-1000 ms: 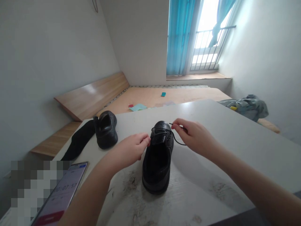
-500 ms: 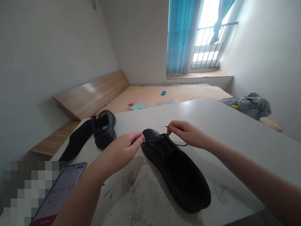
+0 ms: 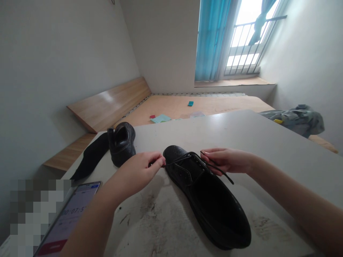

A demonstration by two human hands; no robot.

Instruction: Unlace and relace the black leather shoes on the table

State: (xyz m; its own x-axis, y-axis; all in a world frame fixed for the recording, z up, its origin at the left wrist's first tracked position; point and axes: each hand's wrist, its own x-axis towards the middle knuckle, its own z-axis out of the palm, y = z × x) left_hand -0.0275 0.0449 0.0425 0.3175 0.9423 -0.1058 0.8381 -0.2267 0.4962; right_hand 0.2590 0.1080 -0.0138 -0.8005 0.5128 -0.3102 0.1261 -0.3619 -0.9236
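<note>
My black shoe has swung since a second ago, its heel now pointing lower right. In the head view, it is lying at lower centre; my left hand and right hand, either side, are pinching its lace.

To your left, phone: you read large digits, 00:07:5, final one obscured. Smaller lettering on its screen too blurred.

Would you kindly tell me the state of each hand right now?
Left hand: closed, pinching the black shoelace beside the black lace-up shoe.
Right hand: fingers closed, holding another part of the black shoelace.
</note>
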